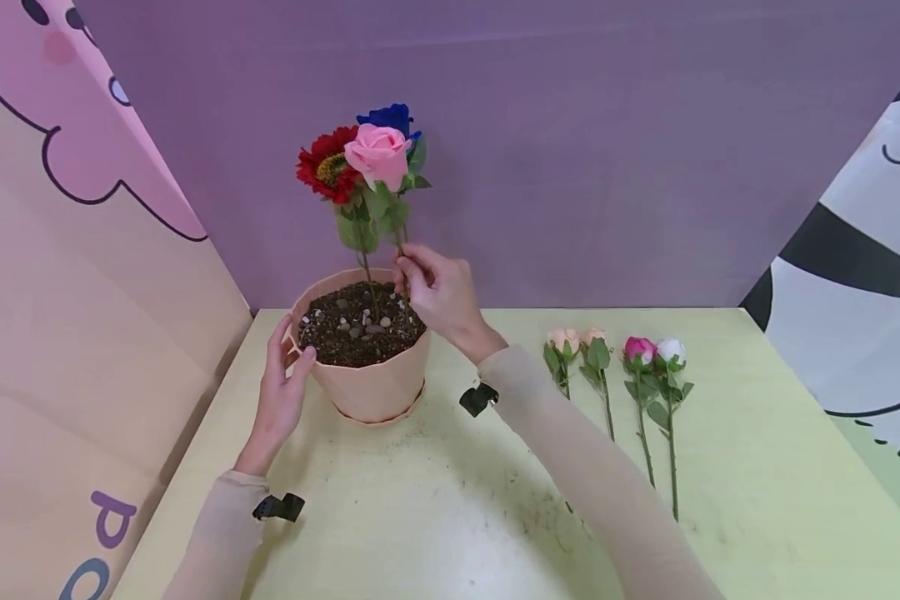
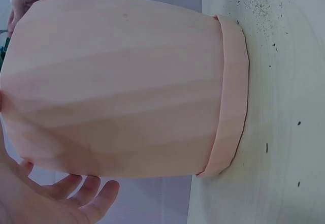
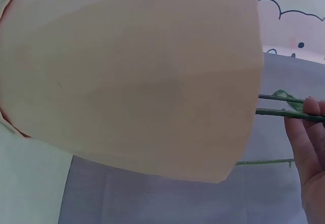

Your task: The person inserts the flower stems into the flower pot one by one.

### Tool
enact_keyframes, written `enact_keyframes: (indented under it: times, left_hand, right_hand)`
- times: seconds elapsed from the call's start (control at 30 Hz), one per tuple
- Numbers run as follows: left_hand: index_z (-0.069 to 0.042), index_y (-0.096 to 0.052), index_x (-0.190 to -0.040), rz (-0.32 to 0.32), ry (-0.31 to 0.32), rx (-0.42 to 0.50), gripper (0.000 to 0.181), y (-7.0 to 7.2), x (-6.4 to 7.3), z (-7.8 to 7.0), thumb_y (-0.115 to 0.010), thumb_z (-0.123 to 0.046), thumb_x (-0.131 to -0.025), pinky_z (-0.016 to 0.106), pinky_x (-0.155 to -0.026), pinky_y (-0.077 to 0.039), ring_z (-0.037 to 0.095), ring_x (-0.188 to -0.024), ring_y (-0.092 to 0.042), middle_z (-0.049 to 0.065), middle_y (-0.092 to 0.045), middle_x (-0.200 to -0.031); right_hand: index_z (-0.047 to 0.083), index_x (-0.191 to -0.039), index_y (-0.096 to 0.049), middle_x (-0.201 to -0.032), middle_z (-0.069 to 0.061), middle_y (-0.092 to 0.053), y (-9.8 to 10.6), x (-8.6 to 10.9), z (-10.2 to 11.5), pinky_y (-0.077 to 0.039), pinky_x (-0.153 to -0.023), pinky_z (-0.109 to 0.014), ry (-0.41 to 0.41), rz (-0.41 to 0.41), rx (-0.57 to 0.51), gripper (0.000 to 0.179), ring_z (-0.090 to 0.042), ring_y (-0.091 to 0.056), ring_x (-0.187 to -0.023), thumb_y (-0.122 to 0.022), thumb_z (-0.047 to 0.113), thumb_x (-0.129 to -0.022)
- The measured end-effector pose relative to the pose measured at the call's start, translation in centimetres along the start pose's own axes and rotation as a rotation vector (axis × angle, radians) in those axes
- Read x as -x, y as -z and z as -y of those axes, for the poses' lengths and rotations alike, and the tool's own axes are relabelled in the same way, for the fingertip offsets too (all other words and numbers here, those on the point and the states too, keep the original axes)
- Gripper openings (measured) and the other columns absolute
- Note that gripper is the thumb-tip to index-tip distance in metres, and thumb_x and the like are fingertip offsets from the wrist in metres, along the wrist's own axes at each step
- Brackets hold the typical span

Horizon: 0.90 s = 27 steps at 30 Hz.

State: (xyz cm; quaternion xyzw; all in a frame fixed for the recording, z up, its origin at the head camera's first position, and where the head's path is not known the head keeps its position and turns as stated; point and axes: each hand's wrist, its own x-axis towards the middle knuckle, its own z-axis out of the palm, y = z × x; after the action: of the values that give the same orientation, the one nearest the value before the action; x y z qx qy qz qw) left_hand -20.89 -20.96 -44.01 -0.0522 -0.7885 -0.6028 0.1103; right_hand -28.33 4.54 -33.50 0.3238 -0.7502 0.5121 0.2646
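Note:
A peach flower pot (image 1: 371, 387), filled with dark soil (image 1: 345, 337) and small pebbles, stands on the table. My left hand (image 1: 285, 392) holds the pot at its left side, thumb at the rim; in the left wrist view its fingers (image 2: 104, 196) lie along the outer wall. Above the pot's right rim, my right hand (image 1: 442, 292) pinches the stem of a pink rose (image 1: 378, 154). A red flower (image 1: 330, 165) and a blue flower (image 1: 390, 118) rise beside it. The right wrist view shows green stems (image 3: 277, 112) passing behind the rim; their lower ends are hidden.
To the right on the table (image 1: 757, 467) lie two pale peach roses (image 1: 564, 340), a magenta rose (image 1: 640, 350) and a white rose (image 1: 671, 350), partly behind my right sleeve. Soil crumbs dot the tabletop. A purple backdrop (image 1: 607, 167) rises behind.

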Motion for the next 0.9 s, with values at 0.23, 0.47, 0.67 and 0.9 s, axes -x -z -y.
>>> enact_keyframes:
  times: [0.23,0.47,0.67,0.9]
  left_hand:
    - [-0.031,-0.014,-0.172,-0.017,-0.01,0.008,0.068,0.1,-0.3,-0.4,-0.049,-0.03,-0.114,0.066,-0.123,-0.032,0.045,-0.154,-0.034,0.014,-0.022,-0.177]
    - [-0.03,-0.014,-0.172,0.001,0.007,0.006,0.068,-0.6,-0.4,-0.3,-0.048,-0.032,-0.114,0.065,-0.124,-0.031,0.046,-0.156,-0.032,0.012,-0.02,-0.178]
    - [-0.028,-0.014,-0.172,0.003,-0.012,-0.004,0.069,-0.4,-0.5,-0.4,-0.049,-0.032,-0.113,0.066,-0.123,-0.032,0.046,-0.155,-0.033,0.014,-0.021,-0.177]
    - [-0.029,-0.014,-0.172,0.002,-0.001,-0.003,0.069,-0.5,-0.3,-0.5,-0.049,-0.031,-0.113,0.066,-0.124,-0.032,0.046,-0.155,-0.034,0.014,-0.022,-0.177]
  right_hand:
    - [-0.002,-0.1,-0.074,-0.079,-0.013,-0.073,-1.0,-0.9,0.8,-0.059,-0.06,-0.025,0.0,0.011,0.01,0.02,-0.018,-0.071,-0.065,-0.056,0.003,-0.107]
    - [-0.005,-0.113,-0.073,-0.085,-0.018,-0.075,-0.1,-0.3,0.6,-0.058,-0.06,-0.022,-0.1,-0.048,-0.044,0.02,-0.031,-0.073,-0.068,-0.057,0.005,-0.107]
    - [-0.002,-0.12,-0.072,-0.095,-0.017,-0.078,0.3,-0.4,0.5,-0.062,-0.071,-0.029,-0.182,-0.088,-0.072,0.021,-0.033,-0.076,-0.08,-0.062,0.009,-0.105]
    - [0.001,-0.124,-0.071,-0.106,-0.017,-0.08,1.1,-0.5,0.7,-0.064,-0.088,-0.045,-0.25,-0.111,-0.089,0.026,-0.03,-0.077,-0.091,-0.071,0.013,-0.101]
